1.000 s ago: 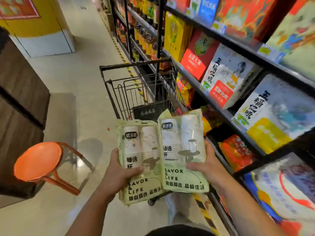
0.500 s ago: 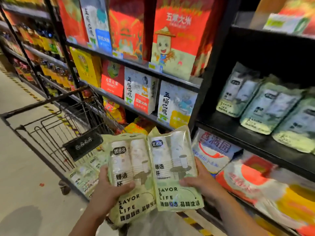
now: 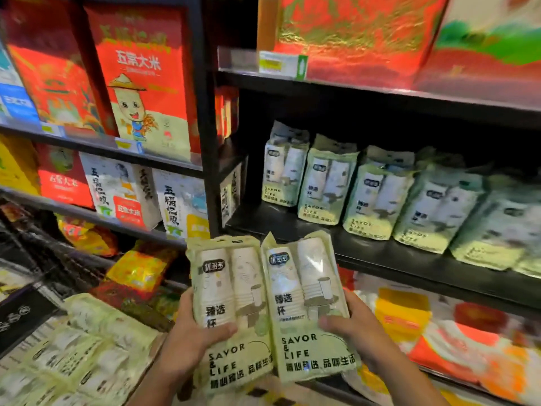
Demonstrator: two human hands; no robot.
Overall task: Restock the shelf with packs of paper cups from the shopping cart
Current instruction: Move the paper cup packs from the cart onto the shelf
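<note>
I hold two pale green packs of paper cups side by side, upright, in front of the shelf. My left hand (image 3: 187, 341) grips the left pack (image 3: 231, 291) and my right hand (image 3: 357, 335) grips the right pack (image 3: 307, 288). Just above and beyond them runs the black shelf (image 3: 380, 256), where several matching packs (image 3: 328, 183) stand in a row. More packs (image 3: 87, 356) lie in the shopping cart (image 3: 23, 315) at the lower left.
Red, white and yellow rice bags (image 3: 146, 83) fill the shelves to the left, past a black upright post (image 3: 205, 142). Large red and green sacks (image 3: 366, 33) sit on the shelf above the cups. Colourful bags (image 3: 439, 332) lie on the bottom shelf at right.
My view has swung right and closer, from the cart and aisle to the shelf with the cup packs. Both hands keep the same hold on the two packs.
</note>
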